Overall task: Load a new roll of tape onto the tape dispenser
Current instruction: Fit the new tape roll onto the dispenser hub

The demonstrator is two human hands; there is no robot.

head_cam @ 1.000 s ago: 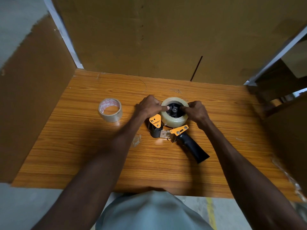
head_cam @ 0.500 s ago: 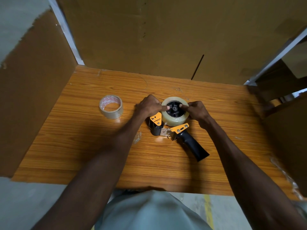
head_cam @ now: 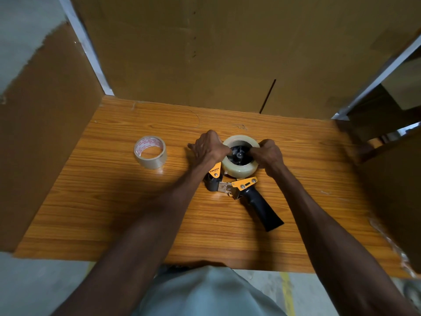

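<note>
A hand-held tape dispenser (head_cam: 245, 187) with orange plates and a black handle lies flat on the wooden table (head_cam: 114, 213). A thick clear tape roll (head_cam: 240, 169) sits around its black hub (head_cam: 239, 154). My left hand (head_cam: 208, 148) grips the roll's left rim, with a fingertip over the inner edge. My right hand (head_cam: 267, 155) grips the right rim the same way. A second, thinner tape roll (head_cam: 150, 152) with red print inside its core lies to the left, apart from both hands.
Cardboard panels wall the table at the back (head_cam: 205, 53), the left (head_cam: 34, 133) and the right (head_cam: 396, 190). Crumpled clear film (head_cam: 391, 245) lies at the right edge. The near table edge runs just in front of my body.
Both hands stay on the clear roll, their fingers a little further over its rim. The roll and dispenser stay in place; the view has shifted slightly.
</note>
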